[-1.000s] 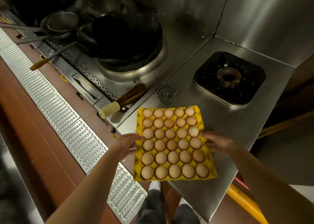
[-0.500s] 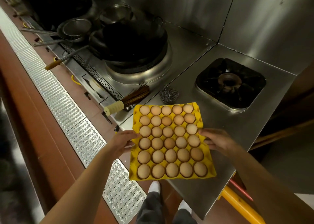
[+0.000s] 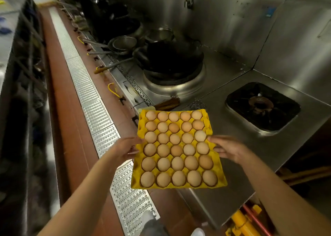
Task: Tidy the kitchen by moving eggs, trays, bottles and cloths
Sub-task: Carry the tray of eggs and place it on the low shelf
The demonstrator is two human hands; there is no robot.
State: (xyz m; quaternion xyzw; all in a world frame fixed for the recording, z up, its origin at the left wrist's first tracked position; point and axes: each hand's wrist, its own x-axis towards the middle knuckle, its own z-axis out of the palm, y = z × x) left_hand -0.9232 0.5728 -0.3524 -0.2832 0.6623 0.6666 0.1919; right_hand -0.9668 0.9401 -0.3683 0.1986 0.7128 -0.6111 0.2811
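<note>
You have the yellow egg tray gripped at its 2 side edges: your left hand pinches the left rim with fingers tucked under, and your right hand does the same on the right. The tray carries 30 eggs in 6 rows of 5 and sits partly over the steel counter, partly out past its front edge above the perforated floor grating. It looks lifted, though I cannot tell for sure. A thin tray this full could sag or tip between your grips, and a tilt toward you would roll eggs onto the grating. Watch the wok and the burner as you turn. No readable writing or brand shows anywhere.
</note>
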